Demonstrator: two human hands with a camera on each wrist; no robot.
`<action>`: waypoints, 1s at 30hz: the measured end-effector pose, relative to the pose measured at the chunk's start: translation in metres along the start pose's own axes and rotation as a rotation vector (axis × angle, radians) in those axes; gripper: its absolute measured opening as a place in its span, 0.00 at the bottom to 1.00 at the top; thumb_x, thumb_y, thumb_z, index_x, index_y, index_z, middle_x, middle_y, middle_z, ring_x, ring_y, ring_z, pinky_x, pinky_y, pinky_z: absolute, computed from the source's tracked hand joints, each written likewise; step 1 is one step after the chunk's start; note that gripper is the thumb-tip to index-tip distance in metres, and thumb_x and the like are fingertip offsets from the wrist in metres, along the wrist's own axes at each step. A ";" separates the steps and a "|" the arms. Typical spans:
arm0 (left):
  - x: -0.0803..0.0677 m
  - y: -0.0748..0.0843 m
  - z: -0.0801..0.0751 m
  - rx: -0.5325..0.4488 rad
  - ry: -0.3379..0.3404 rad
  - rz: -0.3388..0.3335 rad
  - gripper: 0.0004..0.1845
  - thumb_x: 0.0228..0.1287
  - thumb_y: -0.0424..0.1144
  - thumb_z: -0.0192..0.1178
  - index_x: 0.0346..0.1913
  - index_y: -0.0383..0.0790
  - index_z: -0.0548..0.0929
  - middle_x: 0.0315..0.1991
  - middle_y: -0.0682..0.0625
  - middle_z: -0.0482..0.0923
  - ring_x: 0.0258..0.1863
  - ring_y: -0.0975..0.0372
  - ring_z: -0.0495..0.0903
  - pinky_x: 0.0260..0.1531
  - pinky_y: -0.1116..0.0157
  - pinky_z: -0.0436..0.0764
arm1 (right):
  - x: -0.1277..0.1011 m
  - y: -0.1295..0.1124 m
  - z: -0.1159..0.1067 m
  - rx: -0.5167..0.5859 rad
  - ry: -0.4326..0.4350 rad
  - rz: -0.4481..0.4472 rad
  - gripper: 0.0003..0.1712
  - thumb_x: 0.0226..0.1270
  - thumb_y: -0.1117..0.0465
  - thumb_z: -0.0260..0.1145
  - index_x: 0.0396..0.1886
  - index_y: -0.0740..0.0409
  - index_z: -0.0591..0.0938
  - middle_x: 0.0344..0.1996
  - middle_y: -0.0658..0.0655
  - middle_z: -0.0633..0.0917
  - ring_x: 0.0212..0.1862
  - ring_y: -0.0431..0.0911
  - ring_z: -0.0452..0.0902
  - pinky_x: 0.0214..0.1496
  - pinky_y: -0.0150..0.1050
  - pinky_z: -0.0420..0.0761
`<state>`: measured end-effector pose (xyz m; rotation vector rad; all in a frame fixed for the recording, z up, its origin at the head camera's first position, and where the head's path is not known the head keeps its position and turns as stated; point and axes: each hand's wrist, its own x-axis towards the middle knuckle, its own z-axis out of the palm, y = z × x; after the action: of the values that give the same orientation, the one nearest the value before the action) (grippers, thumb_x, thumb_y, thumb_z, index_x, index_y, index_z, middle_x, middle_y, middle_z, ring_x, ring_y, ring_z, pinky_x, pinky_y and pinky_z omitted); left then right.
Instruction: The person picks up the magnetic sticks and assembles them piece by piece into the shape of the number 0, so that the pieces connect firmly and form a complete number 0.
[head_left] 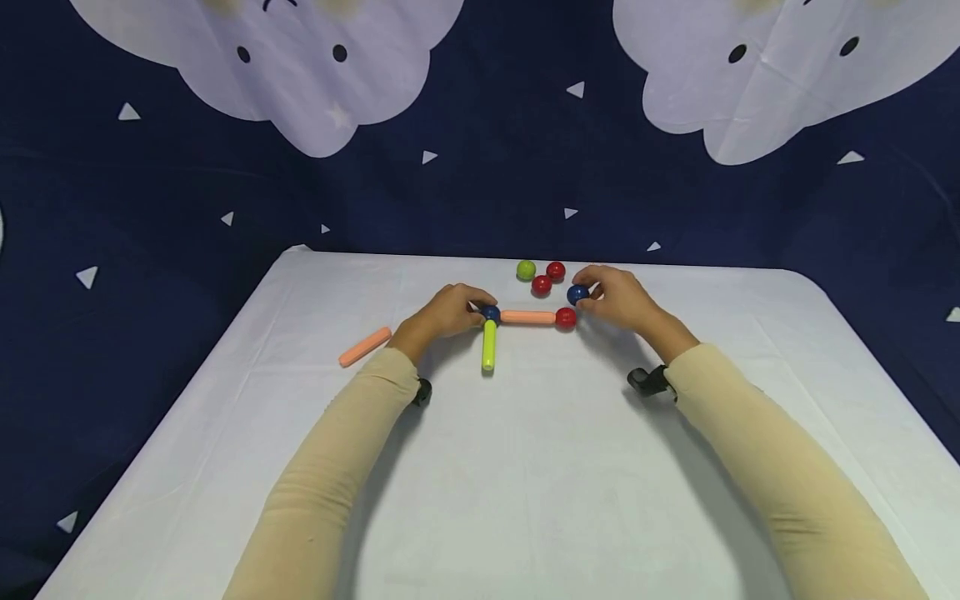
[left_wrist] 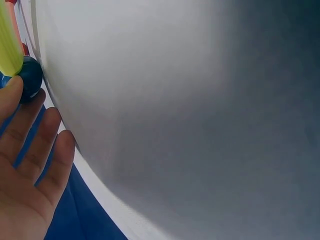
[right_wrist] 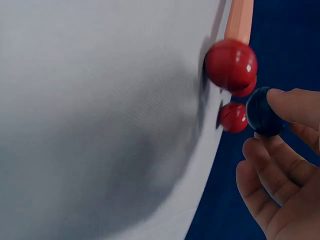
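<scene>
Between thumb and fingers, my left hand (head_left: 452, 310) holds a blue ball (head_left: 491, 314). A yellow-green stick (head_left: 489, 346) runs from that ball towards me, and an orange stick (head_left: 528, 317) runs right from it to a red ball (head_left: 566, 318). In the left wrist view the thumb (left_wrist: 11, 95) presses the blue ball beside the yellow-green stick. My right hand (head_left: 618, 296) pinches a second blue ball (head_left: 577, 294), just behind and right of the red ball. The right wrist view shows this blue ball (right_wrist: 264, 111) gripped at thumb and fingertips, apart from the red ball (right_wrist: 231, 65).
Behind the joined pieces sit a green ball (head_left: 527, 270) and two loose red balls (head_left: 542, 286), (head_left: 556, 271). A loose orange stick (head_left: 365, 347) lies beside my left wrist. The white table (head_left: 525, 483) ends at a dark blue cloth (head_left: 487, 192) with clouds.
</scene>
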<state>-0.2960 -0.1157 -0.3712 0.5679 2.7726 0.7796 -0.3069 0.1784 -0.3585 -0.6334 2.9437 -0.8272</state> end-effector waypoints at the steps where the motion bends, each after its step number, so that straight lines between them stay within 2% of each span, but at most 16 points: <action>1: 0.000 0.000 0.000 -0.001 -0.001 0.000 0.21 0.67 0.33 0.61 0.62 0.43 0.81 0.59 0.46 0.82 0.55 0.54 0.81 0.56 0.59 0.79 | -0.002 -0.002 -0.001 -0.007 -0.006 -0.017 0.21 0.63 0.66 0.67 0.56 0.64 0.79 0.51 0.66 0.84 0.49 0.58 0.81 0.54 0.53 0.78; 6: 0.000 -0.001 -0.001 -0.010 -0.003 -0.010 0.20 0.67 0.33 0.62 0.62 0.42 0.81 0.59 0.45 0.82 0.56 0.53 0.81 0.58 0.59 0.78 | -0.014 -0.015 0.000 -0.012 -0.026 -0.090 0.20 0.62 0.67 0.68 0.54 0.63 0.80 0.51 0.63 0.85 0.49 0.57 0.81 0.55 0.52 0.78; 15: 0.002 -0.002 0.000 -0.019 -0.011 -0.011 0.21 0.67 0.33 0.62 0.62 0.42 0.81 0.59 0.45 0.82 0.57 0.53 0.81 0.57 0.59 0.79 | -0.044 -0.047 0.016 0.015 0.013 -0.241 0.18 0.59 0.65 0.73 0.49 0.58 0.83 0.41 0.55 0.86 0.41 0.49 0.82 0.41 0.41 0.78; 22: 0.003 -0.001 -0.001 0.000 -0.012 -0.006 0.21 0.66 0.33 0.62 0.62 0.43 0.81 0.60 0.46 0.82 0.57 0.54 0.81 0.58 0.59 0.78 | -0.057 -0.059 0.030 0.017 -0.055 -0.280 0.19 0.58 0.65 0.73 0.50 0.60 0.83 0.42 0.55 0.86 0.42 0.47 0.81 0.42 0.40 0.81; 30: 0.002 0.000 -0.001 0.004 -0.009 -0.015 0.21 0.66 0.33 0.63 0.61 0.43 0.81 0.60 0.46 0.82 0.57 0.54 0.81 0.59 0.59 0.78 | -0.072 -0.074 0.056 0.011 -0.156 -0.363 0.18 0.59 0.63 0.73 0.50 0.57 0.83 0.42 0.53 0.85 0.40 0.41 0.80 0.42 0.32 0.82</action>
<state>-0.2977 -0.1154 -0.3705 0.5497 2.7681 0.7664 -0.2063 0.1209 -0.3759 -1.1960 2.7206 -0.7706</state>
